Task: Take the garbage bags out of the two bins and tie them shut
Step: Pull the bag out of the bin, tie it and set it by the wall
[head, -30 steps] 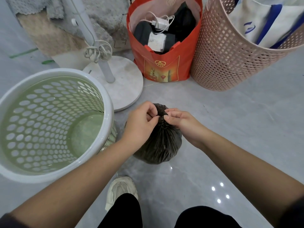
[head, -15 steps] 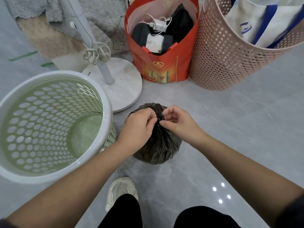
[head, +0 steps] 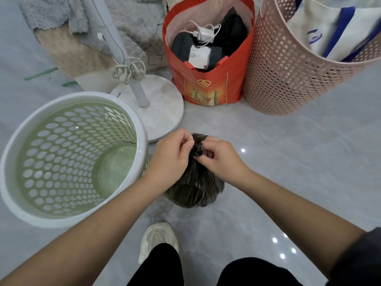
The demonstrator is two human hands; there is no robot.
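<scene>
A small black garbage bag (head: 193,190) sits on the grey floor between my arms, its neck gathered into a bunch at the top. My left hand (head: 171,157) pinches the left side of that bunch. My right hand (head: 219,159) grips the neck from the right, fingers curled around the plastic. The two hands nearly touch over the bag's top. To the left stands a pale green perforated bin (head: 68,215) with a white rim and no bag inside.
A pink perforated basket (head: 288,79) with a white and blue tote stands at the back right. A red shopping bag (head: 208,87) holds dark items and a charger. A white fan stand (head: 156,112) is just behind the bin. My shoe (head: 157,238) is below the bag.
My hands have shifted on the bag's neck and closed in together; the top of the bag is now bunched tighter between them. The bag and bin stay in place.
</scene>
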